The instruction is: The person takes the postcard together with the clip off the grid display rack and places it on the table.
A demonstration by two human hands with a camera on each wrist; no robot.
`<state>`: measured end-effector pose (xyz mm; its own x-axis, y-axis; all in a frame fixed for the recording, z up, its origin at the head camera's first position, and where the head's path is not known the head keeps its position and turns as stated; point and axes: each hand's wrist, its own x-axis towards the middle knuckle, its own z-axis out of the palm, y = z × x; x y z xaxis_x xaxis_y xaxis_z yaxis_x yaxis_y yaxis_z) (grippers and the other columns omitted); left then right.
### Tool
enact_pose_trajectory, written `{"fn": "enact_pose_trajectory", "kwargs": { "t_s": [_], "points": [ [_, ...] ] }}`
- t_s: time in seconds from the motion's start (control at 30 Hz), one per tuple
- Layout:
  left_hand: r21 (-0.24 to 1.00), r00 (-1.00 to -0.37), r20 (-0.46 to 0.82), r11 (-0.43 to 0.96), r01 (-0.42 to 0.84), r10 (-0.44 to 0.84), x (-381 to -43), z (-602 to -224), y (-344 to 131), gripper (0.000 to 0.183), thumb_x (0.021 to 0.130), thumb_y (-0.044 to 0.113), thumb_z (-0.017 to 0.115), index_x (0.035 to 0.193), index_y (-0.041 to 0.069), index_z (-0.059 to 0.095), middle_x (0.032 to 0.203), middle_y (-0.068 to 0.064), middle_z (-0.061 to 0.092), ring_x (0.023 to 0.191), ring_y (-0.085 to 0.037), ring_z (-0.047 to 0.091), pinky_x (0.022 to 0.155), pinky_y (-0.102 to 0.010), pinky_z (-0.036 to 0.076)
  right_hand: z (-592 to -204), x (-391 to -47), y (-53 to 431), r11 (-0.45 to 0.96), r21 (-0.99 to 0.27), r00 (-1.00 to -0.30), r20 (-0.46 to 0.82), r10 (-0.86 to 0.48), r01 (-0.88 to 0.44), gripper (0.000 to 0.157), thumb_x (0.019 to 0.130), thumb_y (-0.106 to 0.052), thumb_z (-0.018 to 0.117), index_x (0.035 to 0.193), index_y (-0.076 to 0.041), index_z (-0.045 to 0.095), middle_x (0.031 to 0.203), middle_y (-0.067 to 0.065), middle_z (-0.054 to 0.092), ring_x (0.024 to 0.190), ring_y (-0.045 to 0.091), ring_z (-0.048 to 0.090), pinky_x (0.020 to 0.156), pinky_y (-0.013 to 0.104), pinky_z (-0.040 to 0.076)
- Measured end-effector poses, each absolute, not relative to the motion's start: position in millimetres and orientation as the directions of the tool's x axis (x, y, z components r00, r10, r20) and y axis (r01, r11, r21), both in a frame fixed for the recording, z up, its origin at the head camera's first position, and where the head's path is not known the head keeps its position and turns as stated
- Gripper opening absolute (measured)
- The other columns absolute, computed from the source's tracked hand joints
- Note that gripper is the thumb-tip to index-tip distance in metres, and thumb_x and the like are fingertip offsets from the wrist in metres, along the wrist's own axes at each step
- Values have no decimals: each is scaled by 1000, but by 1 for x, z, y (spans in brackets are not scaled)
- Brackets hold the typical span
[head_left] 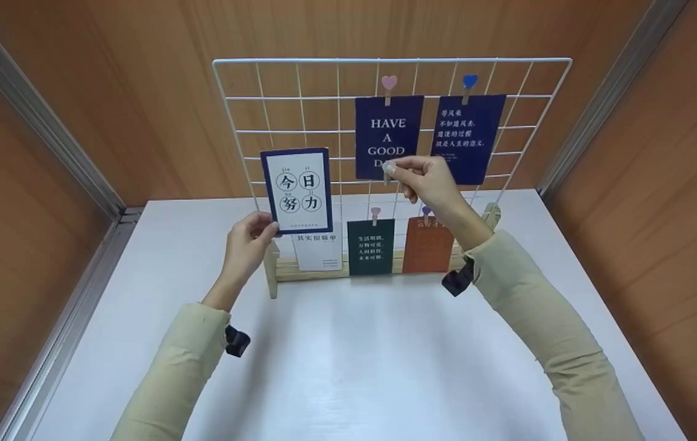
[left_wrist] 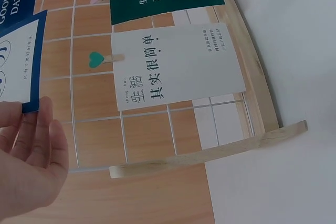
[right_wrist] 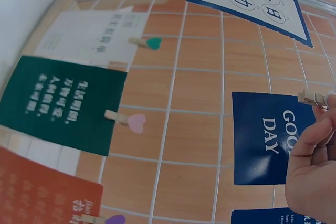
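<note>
My left hand [head_left: 244, 248] holds a white card with a blue border [head_left: 299, 214] by its lower left corner, thumb on the front. The card is in front of the left part of a white wire grid [head_left: 299, 60]. My right hand [head_left: 434, 187] pinches a small wooden clothespin [right_wrist: 313, 98] between thumb and fingertips. In the head view this hand is in front of the lower edge of the blue "HAVE A GOOD DAY" card [head_left: 388, 113], which hangs from a clothespin with a pink heart [head_left: 389, 82].
Another blue card [head_left: 471, 138] hangs at upper right under a blue-heart clothespin [head_left: 470, 81]. Along the bottom hang white [left_wrist: 178, 66], green [head_left: 371, 248] and orange [head_left: 427, 251] cards. The grid stands in a wooden base [head_left: 312, 273] on a white table [head_left: 324, 367] between wood-grain panels.
</note>
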<state>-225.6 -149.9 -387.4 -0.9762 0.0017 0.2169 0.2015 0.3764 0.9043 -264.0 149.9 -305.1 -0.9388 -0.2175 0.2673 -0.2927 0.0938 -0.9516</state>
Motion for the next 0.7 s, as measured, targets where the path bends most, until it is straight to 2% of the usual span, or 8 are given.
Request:
{"fn": "enact_pose_trajectory", "kwargs": {
  "t_s": [0.23,0.43,0.7],
  "points": [
    [913,-975,220,348,212,17,-220,-392,-148,13,89,8,50,98,1,57,90,-8,60,82,-18,56,72,-27,45,-314,-261,163,102,-962,-951,231,-206,-255,27,82,-16,64,99,6,62,52,1,49,43,7,41,39,18,37],
    [922,-979,200,332,197,27,-216,-396,-147,15,89,9,51,99,0,57,91,-9,59,82,-18,56,73,-26,46,-324,-258,178,68,-971,-957,212,-198,-229,25,82,-11,62,98,8,61,55,1,52,43,7,43,40,18,38],
    [935,-985,169,314,166,19,-210,-400,-152,16,89,8,50,101,0,56,92,-10,58,84,-21,56,73,-25,47,-333,-253,200,121,-972,-962,172,-211,-200,29,83,-18,62,98,7,61,60,3,54,47,8,44,43,18,39]
  ]
}}
